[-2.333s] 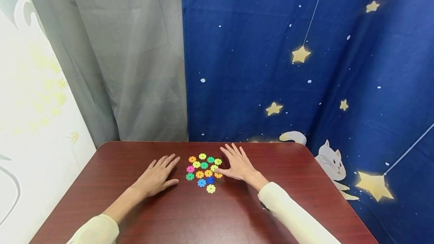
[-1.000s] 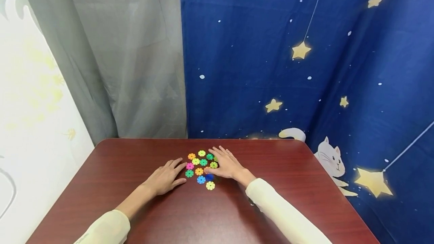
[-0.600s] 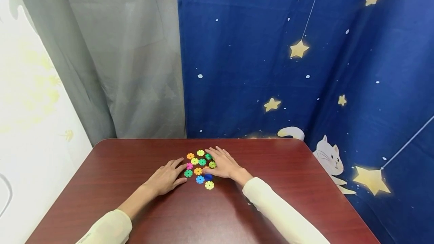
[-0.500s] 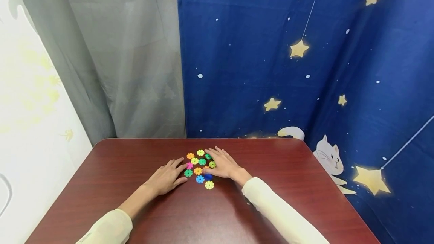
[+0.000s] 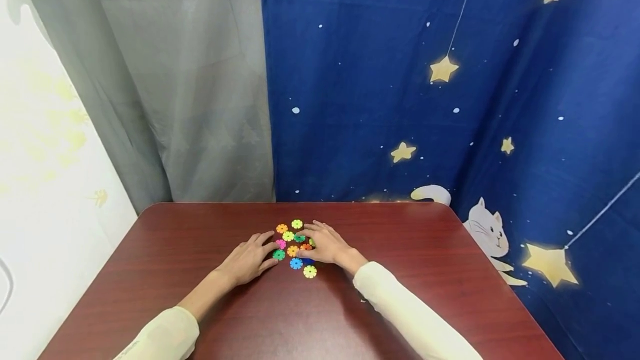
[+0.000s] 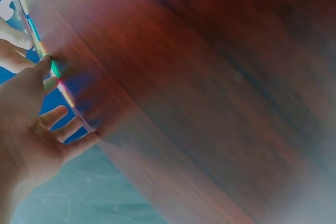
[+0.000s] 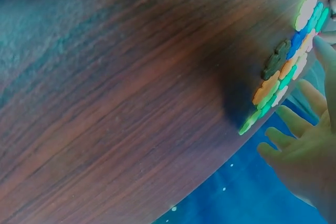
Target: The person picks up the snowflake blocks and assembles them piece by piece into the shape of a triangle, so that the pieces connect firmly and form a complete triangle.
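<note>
Several flat snowflake discs lie in a loose cluster on the table [image 5: 260, 315]; among them are a yellow disc [image 5: 310, 271], a light blue disc [image 5: 296, 263], a green disc [image 5: 278, 255] and a pink disc [image 5: 281, 244]. My left hand [image 5: 242, 263] is at the cluster's left side, its fingertips by the pink and green discs; contact is hard to tell. Over the right side spreads my right hand [image 5: 327, 244], with its thumb by an orange disc [image 5: 293, 251], hiding some discs. In the right wrist view a dark disc [image 7: 276, 60] lies beside the coloured ones.
Behind the table's far edge hang a grey curtain [image 5: 215, 99] and a blue star-patterned curtain [image 5: 350, 88]. A white patterned cloth [image 5: 45, 182] hangs at the left.
Both hands have come inward: the right has moved left over the discs, the left rightward to their edge. Lately the right fingers shifted slightly, hiding different discs.
</note>
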